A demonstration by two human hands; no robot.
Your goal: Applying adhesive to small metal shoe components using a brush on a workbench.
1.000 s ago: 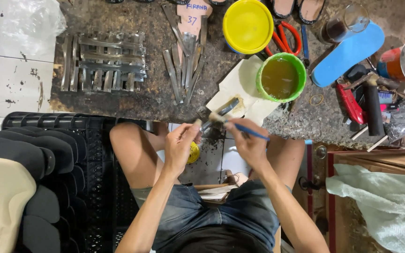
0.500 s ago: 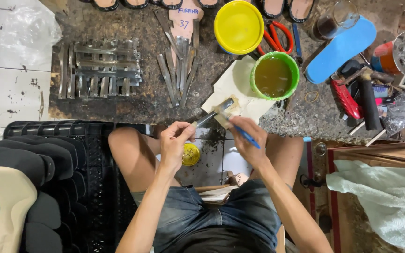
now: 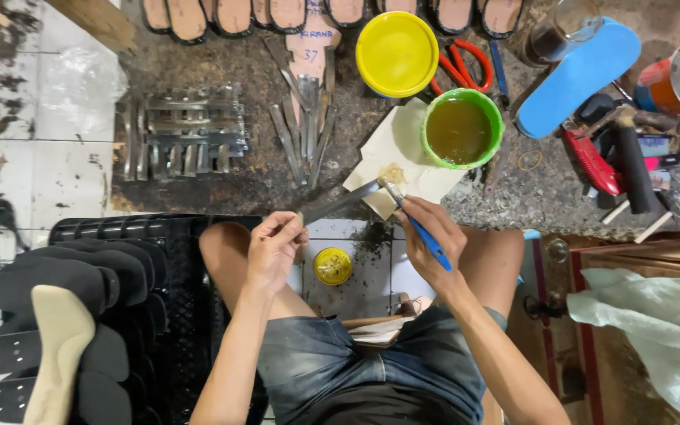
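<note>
Your left hand (image 3: 273,245) pinches one end of a thin metal strip (image 3: 340,205), fingers closed on it, wrist bent above your left knee. The strip runs up and to the right, its far end over a cream sheet of paper (image 3: 399,149) on the bench edge. Your right hand (image 3: 433,244) is closed around a blue-handled brush (image 3: 419,224), held like a pen; the bristle tip touches the strip's far end, where a yellowish smear shows on the paper.

Just beyond the paper stands a green bowl (image 3: 463,129), holding brownish liquid. Beside it, further back, sits a yellow lid (image 3: 397,53), shut on its container; red-handled scissors (image 3: 466,63) lie partly under it. A blue shoe sole (image 3: 578,75) lies tilted to the right.

More metal strips (image 3: 304,130) lie fanned out left of the paper. A small yellow cap (image 3: 333,266) lies on the floor tiles between your knees. At your left, a black crate (image 3: 171,252) adjoins stacked black insoles (image 3: 49,275).
</note>
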